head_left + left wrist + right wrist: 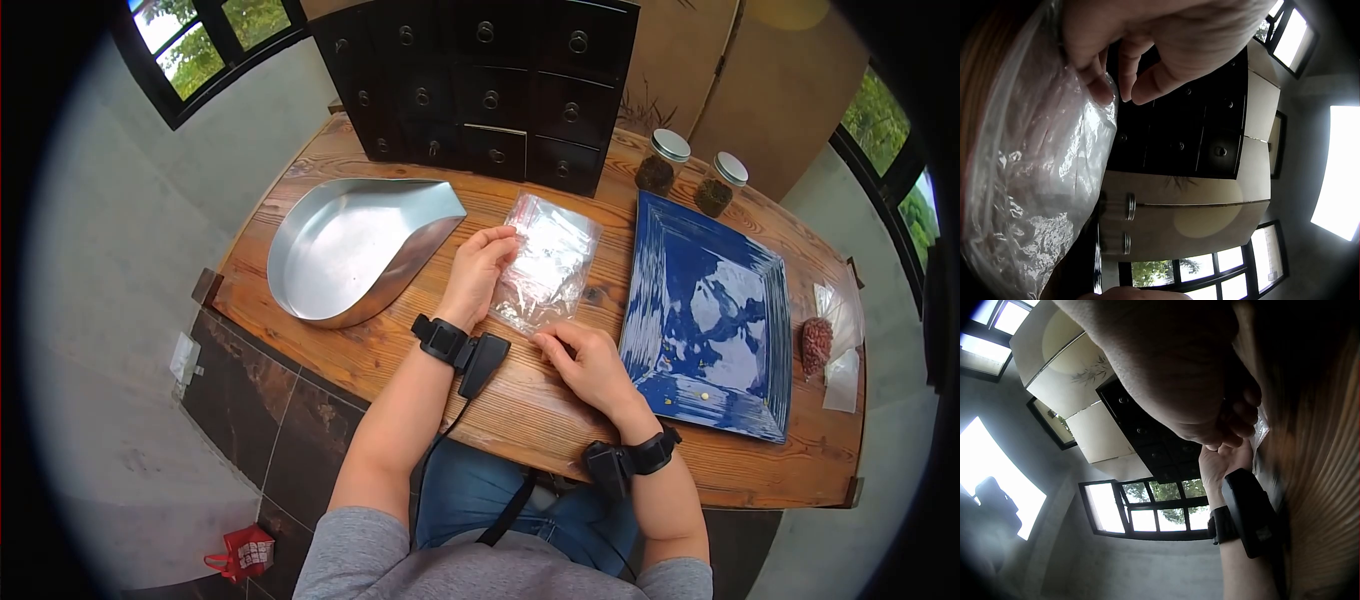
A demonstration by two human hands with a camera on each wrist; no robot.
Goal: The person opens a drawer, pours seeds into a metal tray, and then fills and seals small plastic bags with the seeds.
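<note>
A clear plastic bag [545, 255] with a red line near its top lies between the hands on the wooden table. The left hand [478, 275] holds the bag's upper left edge with curled fingers. At its lower edge, the right hand [592, 368] pinches the bag between thumb and fingers. In the left wrist view, the crinkled bag [1041, 169] fills the left side, below the left hand [1160, 44]. The right wrist view shows the right hand [1172, 369] in shadow, its fingertips near a sliver of the bag [1262, 428].
A metal scoop-shaped tray [345, 245] stands left of the bag; a blue square plate [690, 260] with small crumbs lies right. Behind are a dark drawer cabinet [455, 75] and two lidded jars [655, 172]. A bag of red beans [816, 345] sits at the far right.
</note>
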